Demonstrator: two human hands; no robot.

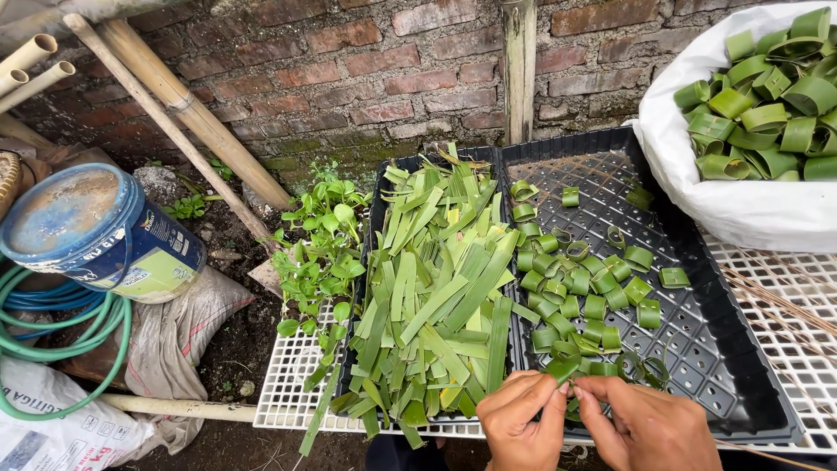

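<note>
left hand [521, 419]: i see thumb + fingers pinched on a green leaf strip [562, 370], at near edge of the black tray [697, 340].
right hand [647, 426]: fingertips pinched on same strip, hands touching.
rolled rings [582, 288]: heaped in that tray, just beyond my hands.
flat strips [436, 288]: piled in tray to the left.
white sack [741, 205]: far right, full of rings.
blue bucket [96, 231]: well left, tipped over.

Old mossy brick wall [366, 78] out back, bamboo poles [187, 109] leaning on it, dirt ground [231, 349] with weeds [318, 253], a green hose [65, 340], flat daylight
</note>
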